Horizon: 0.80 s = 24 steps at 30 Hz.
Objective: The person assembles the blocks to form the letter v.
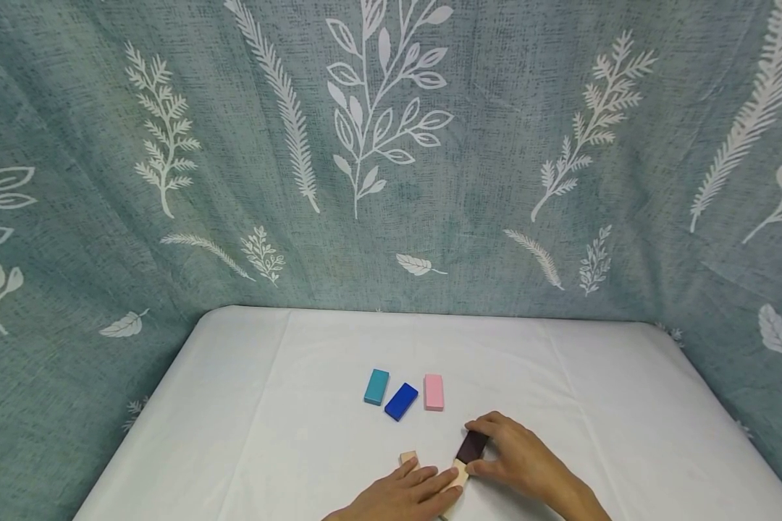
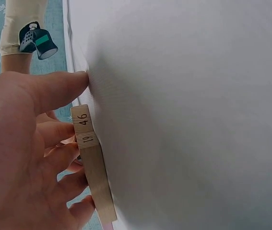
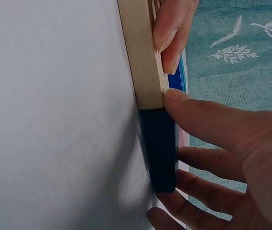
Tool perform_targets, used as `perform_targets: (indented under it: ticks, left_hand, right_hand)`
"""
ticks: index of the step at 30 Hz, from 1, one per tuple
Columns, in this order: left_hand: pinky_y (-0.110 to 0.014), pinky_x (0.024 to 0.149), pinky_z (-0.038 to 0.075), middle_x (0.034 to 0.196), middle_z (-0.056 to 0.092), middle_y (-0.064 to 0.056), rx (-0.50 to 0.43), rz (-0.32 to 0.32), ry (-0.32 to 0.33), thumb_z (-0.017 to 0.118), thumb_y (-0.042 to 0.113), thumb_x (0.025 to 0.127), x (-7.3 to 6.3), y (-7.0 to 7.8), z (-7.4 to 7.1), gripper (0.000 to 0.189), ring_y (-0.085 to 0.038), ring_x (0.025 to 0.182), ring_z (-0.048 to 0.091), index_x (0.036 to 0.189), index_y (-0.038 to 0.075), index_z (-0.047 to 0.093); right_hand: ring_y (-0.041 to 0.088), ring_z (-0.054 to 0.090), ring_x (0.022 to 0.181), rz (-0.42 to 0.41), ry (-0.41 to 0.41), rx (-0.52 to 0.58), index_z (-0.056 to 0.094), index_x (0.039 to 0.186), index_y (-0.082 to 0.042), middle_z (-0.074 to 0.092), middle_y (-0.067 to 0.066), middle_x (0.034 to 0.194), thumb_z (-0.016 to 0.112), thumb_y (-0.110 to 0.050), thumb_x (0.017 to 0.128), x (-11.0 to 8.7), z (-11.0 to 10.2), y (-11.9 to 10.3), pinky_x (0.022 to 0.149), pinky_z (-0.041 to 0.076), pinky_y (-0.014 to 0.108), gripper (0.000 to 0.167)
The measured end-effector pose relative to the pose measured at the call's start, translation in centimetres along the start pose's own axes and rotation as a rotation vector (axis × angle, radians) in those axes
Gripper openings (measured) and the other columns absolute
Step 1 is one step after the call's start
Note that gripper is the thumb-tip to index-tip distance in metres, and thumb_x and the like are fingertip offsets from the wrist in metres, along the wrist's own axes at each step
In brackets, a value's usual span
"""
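In the head view a dark block [image 1: 472, 446] lies end to end with a plain wooden block [image 1: 458, 475]. My right hand [image 1: 518, 457] holds the dark block, thumb near the joint and fingers curled round its far end. The right wrist view shows the dark block [image 3: 159, 148] meeting the wooden block [image 3: 140, 57]. Across the wooden pieces rests my left hand [image 1: 412, 494], fingers stretched out. A second wooden block [image 1: 408, 456] peeks out beyond its fingers. Wooden ends marked 46 [image 2: 82, 119] and 19 [image 2: 87, 139] show beside the left hand in its wrist view.
Further back on the white-covered table [image 1: 300, 405] lie a teal block [image 1: 376, 387], a blue block [image 1: 401, 402] and a pink block [image 1: 434, 393]. A green leaf-patterned curtain [image 1: 482, 181] hangs behind the table and at both sides.
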<state>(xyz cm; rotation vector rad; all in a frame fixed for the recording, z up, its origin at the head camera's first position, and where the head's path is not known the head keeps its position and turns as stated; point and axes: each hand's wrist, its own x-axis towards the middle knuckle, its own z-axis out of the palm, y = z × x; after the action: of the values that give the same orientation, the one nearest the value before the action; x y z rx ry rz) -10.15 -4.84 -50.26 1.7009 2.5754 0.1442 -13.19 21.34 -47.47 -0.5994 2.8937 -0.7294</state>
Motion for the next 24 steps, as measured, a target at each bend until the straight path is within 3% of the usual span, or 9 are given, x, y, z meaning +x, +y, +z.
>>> perform_targets:
  ticks: [5,24]
  left_hand:
    - [-0.038,0.114,0.036,0.165,0.03,0.0,-0.007,-0.013,-0.033,0.036,0.055,0.107,0.14,-0.02,-0.04,0.065,-0.014,0.143,0.038,0.16,0.017,0.031]
    - [-0.039,0.114,0.036,0.164,0.03,-0.001,0.0,-0.004,-0.012,0.038,0.055,0.106,0.08,-0.01,-0.02,0.067,-0.015,0.143,0.039,0.16,0.016,0.031]
  right_hand:
    - [0.024,0.063,0.108,0.014,-0.005,0.012,0.07,0.123,-0.006,0.065,0.0,0.118,0.087,-0.035,0.078,0.13,0.1,0.07,0.092,0.052,0.05,0.056]
    - [0.023,0.063,0.109,0.071,0.021,-0.002,0.071,0.123,-0.008,0.065,-0.002,0.116,0.088,-0.035,0.077,0.3,0.57,-0.43,0.094,0.051,0.049,0.055]
